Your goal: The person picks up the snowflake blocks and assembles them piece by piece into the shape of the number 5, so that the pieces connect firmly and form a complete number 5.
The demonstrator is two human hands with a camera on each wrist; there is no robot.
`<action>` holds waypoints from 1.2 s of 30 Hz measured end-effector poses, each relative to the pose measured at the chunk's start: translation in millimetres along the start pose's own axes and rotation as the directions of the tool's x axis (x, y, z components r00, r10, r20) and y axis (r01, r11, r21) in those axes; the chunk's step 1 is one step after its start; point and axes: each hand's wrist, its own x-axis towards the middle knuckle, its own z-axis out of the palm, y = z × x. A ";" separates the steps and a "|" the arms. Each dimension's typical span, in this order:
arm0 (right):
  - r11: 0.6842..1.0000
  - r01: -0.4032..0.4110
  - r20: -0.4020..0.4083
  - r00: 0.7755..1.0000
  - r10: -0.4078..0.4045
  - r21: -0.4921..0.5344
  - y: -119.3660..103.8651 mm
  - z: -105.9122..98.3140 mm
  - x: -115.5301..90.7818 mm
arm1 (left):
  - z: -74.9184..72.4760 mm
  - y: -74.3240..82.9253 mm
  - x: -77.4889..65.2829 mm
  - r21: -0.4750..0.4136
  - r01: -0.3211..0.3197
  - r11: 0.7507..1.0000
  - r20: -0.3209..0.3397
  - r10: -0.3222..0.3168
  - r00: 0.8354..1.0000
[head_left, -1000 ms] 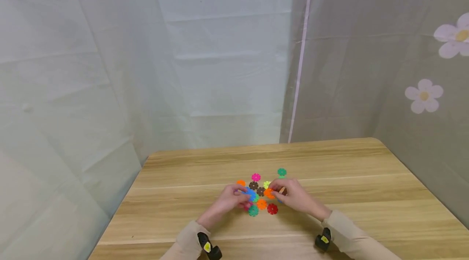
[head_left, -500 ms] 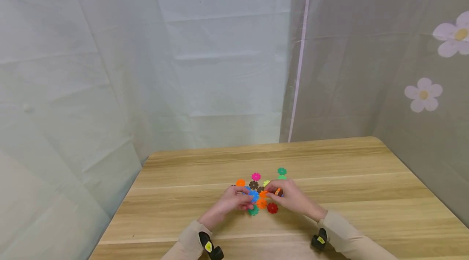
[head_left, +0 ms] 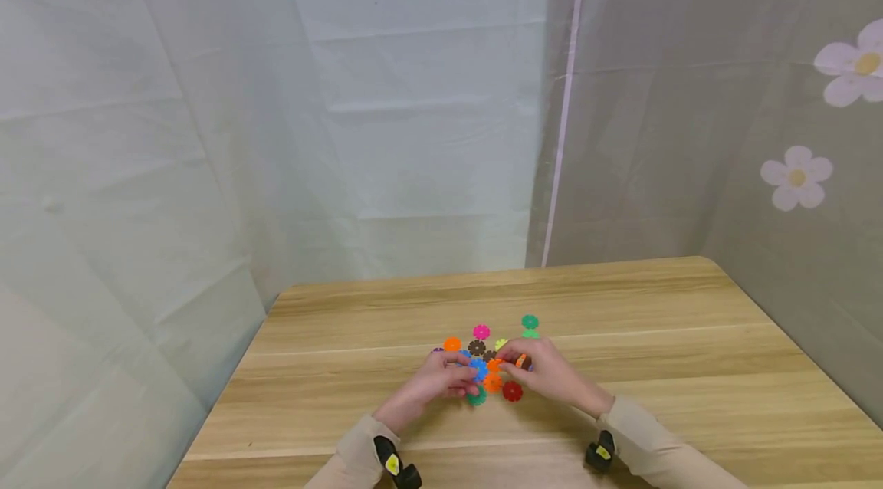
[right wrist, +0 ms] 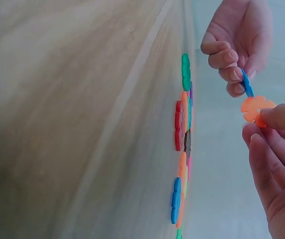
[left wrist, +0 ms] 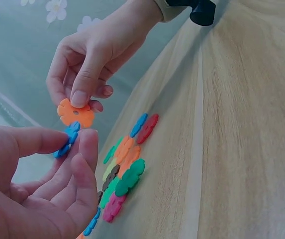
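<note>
My left hand (head_left: 438,380) pinches a blue flower-shaped disc (left wrist: 68,139) between thumb and fingers. My right hand (head_left: 548,374) grips an orange notched disc (left wrist: 75,113) by its edge. In the left wrist view the blue disc stands nearly edge-on while the orange one shows its face and centre hole. Their rims meet between the two hands, and the right wrist view shows the blue edge (right wrist: 247,83) right at a notch of the orange disc (right wrist: 254,108). Both discs are held above the table, over the loose pieces.
Several loose discs lie close together on the wooden table (head_left: 331,382), among them a red disc (head_left: 513,391), a pink disc (head_left: 481,332) and a dark green disc (head_left: 530,322). Some are partly hidden under the hands. A pale curtain (head_left: 414,129) hangs behind the table.
My right hand has moved left with the orange disc, bringing it against the blue one. The blue disc has turned more face-up to the head view. Hardly anything moved in the last half second.
</note>
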 end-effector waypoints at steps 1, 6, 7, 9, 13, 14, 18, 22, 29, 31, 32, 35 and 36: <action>1.000 0.001 -0.001 1.000 -0.001 0.001 -0.6 0.1 0.0 | 0.0 -0.2 -0.1 -0.004 0.000 1.000 0.003 0.000 1.000; 1.000 -0.027 0.004 1.000 0.027 0.007 -3.2 0.1 -0.3 | -0.4 -0.3 0.1 -0.029 -0.002 1.000 0.025 0.003 1.000; 1.000 -0.029 0.002 1.000 0.029 0.009 -3.4 0.1 -0.5 | -0.4 -0.5 0.0 -0.034 -0.006 0.999 0.028 0.007 1.000; 1.000 -0.019 -0.010 1.000 0.019 0.013 -3.2 0.5 -0.9 | 0.0 -0.3 -0.3 -0.048 -0.012 0.999 0.031 0.014 0.999; 0.997 0.079 -0.047 0.996 -0.079 0.007 -1.5 2.9 -1.0 | 2.6 0.5 -1.2 -0.082 -0.027 0.996 0.012 0.028 1.000; 0.994 0.106 -0.053 0.993 -0.106 -0.012 -1.2 4.0 -1.0 | 3.6 1.1 -1.4 -0.089 -0.030 0.996 0.004 0.030 1.000; 0.984 0.164 -0.053 0.984 -0.168 -0.077 -2.9 8.1 -0.7 | 7.9 3.0 -2.7 -0.100 -0.044 0.994 -0.035 0.041 0.999; 0.978 0.175 -0.064 0.981 -0.183 -0.112 -5.6 12.0 -1.0 | 11.6 3.0 -5.2 -0.096 -0.061 0.994 -0.051 0.056 0.997; 0.973 0.186 -0.060 0.979 -0.196 -0.137 -8.0 14.9 -3.0 | 15.9 -0.6 -8.8 -0.113 -0.044 0.993 -0.023 0.042 0.999; 0.977 0.181 -0.046 0.981 -0.187 -0.116 -7.8 14.7 -3.3 | 16.4 -1.6 -8.9 -0.116 -0.046 0.992 -0.025 0.043 0.999; 0.978 0.178 -0.040 0.982 -0.184 -0.108 -7.6 14.4 -3.3 | 16.4 -1.8 -8.9 -0.120 -0.043 0.992 -0.025 0.041 0.999; 0.982 0.176 -0.011 0.984 -0.178 -0.072 -7.4 13.0 -3.5 | 15.5 -1.6 -9.1 -0.123 -0.036 0.992 -0.019 0.033 0.999; 0.984 0.168 0.006 0.986 -0.168 -0.050 -7.6 12.3 -3.4 | 14.9 -1.5 -9.1 -0.124 -0.032 0.992 -0.014 0.031 0.999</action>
